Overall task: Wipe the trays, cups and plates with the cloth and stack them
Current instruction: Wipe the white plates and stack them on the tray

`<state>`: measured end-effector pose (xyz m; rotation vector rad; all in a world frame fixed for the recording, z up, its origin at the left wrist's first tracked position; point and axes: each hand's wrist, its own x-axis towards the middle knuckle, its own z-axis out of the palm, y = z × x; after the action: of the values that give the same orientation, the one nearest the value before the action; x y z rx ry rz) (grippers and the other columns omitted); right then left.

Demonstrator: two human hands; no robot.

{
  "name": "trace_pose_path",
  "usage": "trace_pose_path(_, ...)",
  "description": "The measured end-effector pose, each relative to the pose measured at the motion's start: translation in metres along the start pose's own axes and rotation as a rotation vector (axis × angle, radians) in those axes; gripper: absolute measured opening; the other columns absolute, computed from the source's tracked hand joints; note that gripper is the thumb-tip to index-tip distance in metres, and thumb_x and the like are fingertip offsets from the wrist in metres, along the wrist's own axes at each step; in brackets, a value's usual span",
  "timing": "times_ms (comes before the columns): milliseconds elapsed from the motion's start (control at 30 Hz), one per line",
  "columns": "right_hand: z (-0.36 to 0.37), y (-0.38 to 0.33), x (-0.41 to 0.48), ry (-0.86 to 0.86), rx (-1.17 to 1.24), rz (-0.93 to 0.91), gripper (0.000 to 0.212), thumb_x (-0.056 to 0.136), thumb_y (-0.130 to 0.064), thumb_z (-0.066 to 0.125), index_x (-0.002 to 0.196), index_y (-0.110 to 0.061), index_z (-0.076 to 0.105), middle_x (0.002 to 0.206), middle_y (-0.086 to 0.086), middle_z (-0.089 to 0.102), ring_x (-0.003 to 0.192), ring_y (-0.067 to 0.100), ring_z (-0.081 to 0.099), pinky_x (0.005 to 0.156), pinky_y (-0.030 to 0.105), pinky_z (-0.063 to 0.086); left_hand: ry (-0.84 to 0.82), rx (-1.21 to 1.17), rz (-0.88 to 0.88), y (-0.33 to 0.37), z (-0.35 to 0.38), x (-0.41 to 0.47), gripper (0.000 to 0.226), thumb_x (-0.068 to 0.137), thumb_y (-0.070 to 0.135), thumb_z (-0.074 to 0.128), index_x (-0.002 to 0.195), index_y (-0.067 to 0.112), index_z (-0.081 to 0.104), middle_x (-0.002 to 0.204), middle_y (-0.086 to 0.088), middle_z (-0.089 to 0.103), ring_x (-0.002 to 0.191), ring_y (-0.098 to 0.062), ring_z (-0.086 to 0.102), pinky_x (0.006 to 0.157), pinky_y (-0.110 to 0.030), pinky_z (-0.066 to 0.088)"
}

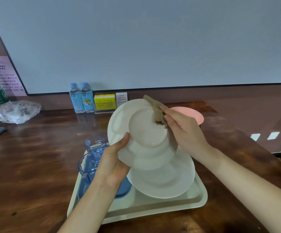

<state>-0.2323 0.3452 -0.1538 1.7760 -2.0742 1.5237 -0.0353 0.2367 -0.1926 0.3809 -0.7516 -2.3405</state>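
Cream tray (pixel 202 197) nearest you, carrying a white plate (pixel 163 180) and blue cups (pixel 90 163). Above the tray, your left hand (pixel 113 165) pinches a second tilted plate (pixel 141 130) by its rim, face exposed; your right hand (pixel 185 130) presses the cloth (pixel 155 110) against it.

plate (pixel 146 132) white, tilted, held | cloth (pixel 155 110) brown, on rim

white plates (pixel 143 132), pink plate (pixel 193 115), clear blue cups (pixel 92 163).
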Motion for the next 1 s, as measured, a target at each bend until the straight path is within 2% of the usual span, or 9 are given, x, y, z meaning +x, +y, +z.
trace_pose_path(100, 0.015, 0.005, -0.024, 0.039, 0.005, -0.031, 0.044, 0.113, -0.016, 0.046, 0.157, -0.021, 0.048, 0.163, -0.011, 0.045, 0.152, 0.001, 0.037, 0.126, 0.029, 0.029, 0.024, -0.019, -0.001, 0.000, 0.000, 0.000, 0.033, 0.090, 0.014, 0.069, 0.121, 0.009, 0.081, 0.133, -0.016, 0.074, 0.117, -0.032, 0.075, 0.103, -0.053, 0.058)
trace_pose_path(300, 0.005, 0.005, 0.013, -0.071, -0.065, -0.038, 0.043, 0.110, -0.018, 0.051, 0.153, -0.025, 0.053, 0.159, -0.015, 0.047, 0.149, -0.006, 0.034, 0.121, 0.012, 0.024, -0.015, 0.023, -0.088, -0.011, 0.000, 0.000, 0.052, 0.070, 0.010, 0.092, 0.121, 0.005, 0.081, 0.137, -0.018, 0.072, 0.119, -0.033, 0.074, 0.109, -0.054, 0.054)
trace_pose_path(367, 0.004, 0.009, 0.023, -0.136, -0.074, -0.047, 0.043, 0.112, -0.024, 0.048, 0.155, -0.027, 0.050, 0.161, -0.018, 0.043, 0.151, -0.007, 0.030, 0.124, 0.016, 0.023, -0.007, 0.016, -0.087, -0.009, -0.001, 0.000, 0.055, 0.067, 0.010, 0.095, 0.120, 0.005, 0.081, 0.136, -0.018, 0.072, 0.121, -0.034, 0.073, 0.114, -0.056, 0.049)
trace_pose_path(500, 0.007, 0.009, -0.001, -0.074, 0.000, -0.013, 0.047, 0.114, -0.024, 0.042, 0.161, -0.028, 0.040, 0.166, -0.019, 0.037, 0.154, -0.002, 0.029, 0.129, 0.035, 0.027, 0.010, -0.031, -0.068, -0.002, -0.002, 0.002, 0.034, 0.084, 0.014, 0.075, 0.116, 0.006, 0.083, 0.134, -0.017, 0.074, 0.123, -0.035, 0.072, 0.121, -0.059, 0.041)
trace_pose_path(600, 0.018, 0.005, -0.043, 0.018, 0.041, 0.025, 0.052, 0.115, -0.019, 0.040, 0.164, -0.032, 0.032, 0.168, -0.019, 0.032, 0.156, 0.002, 0.026, 0.129, 0.039, 0.026, -0.021, -0.060, -0.029, -0.002, -0.003, 0.004, 0.065, 0.060, 0.012, 0.101, 0.122, 0.006, 0.081, 0.136, -0.017, 0.072, 0.124, -0.035, 0.071, 0.119, -0.060, 0.042)
trace_pose_path(667, 0.033, 0.001, -0.073, 0.115, 0.010, 0.114, 0.050, 0.114, -0.026, 0.043, 0.162, -0.032, 0.036, 0.166, -0.020, 0.036, 0.154, -0.001, 0.030, 0.128, 0.041, 0.031, -0.003, -0.069, -0.011, -0.004, -0.004, 0.005, 0.083, 0.046, 0.012, 0.108, 0.124, 0.006, 0.080, 0.138, -0.018, 0.071, 0.125, -0.036, 0.071, 0.117, -0.061, 0.043)
trace_pose_path(800, 0.040, -0.002, -0.085, 0.170, -0.121, 0.116, 0.046, 0.112, -0.031, 0.044, 0.158, -0.025, 0.047, 0.162, -0.016, 0.043, 0.152, -0.002, 0.034, 0.126, 0.034, 0.033, -0.020, -0.087, -0.039, -0.008, -0.004, 0.005, 0.051, 0.076, 0.015, 0.088, 0.125, 0.005, 0.078, 0.138, -0.019, 0.071, 0.126, -0.038, 0.070, 0.120, -0.063, 0.039)
trace_pose_path(933, 0.014, 0.017, -0.040, 0.181, -0.118, 0.058, 0.044, 0.110, -0.014, 0.043, 0.152, -0.019, 0.056, 0.159, -0.009, 0.051, 0.149, 0.006, 0.043, 0.123, 0.042, 0.040, -0.040, -0.062, -0.046, -0.010, -0.004, 0.002, 0.081, 0.052, 0.011, 0.106, 0.127, 0.006, 0.078, 0.141, -0.017, 0.070, 0.130, -0.037, 0.068, 0.120, -0.062, 0.041)
trace_pose_path(1000, 0.011, 0.023, -0.032, 0.148, -0.107, 0.066, 0.046, 0.108, -0.009, 0.043, 0.151, -0.019, 0.057, 0.158, -0.010, 0.051, 0.149, 0.004, 0.043, 0.123, 0.040, 0.040, -0.036, -0.062, -0.052, -0.011, -0.005, 0.003, 0.076, 0.055, 0.010, 0.105, 0.126, 0.007, 0.079, 0.140, -0.015, 0.071, 0.129, -0.036, 0.069, 0.117, -0.061, 0.045)
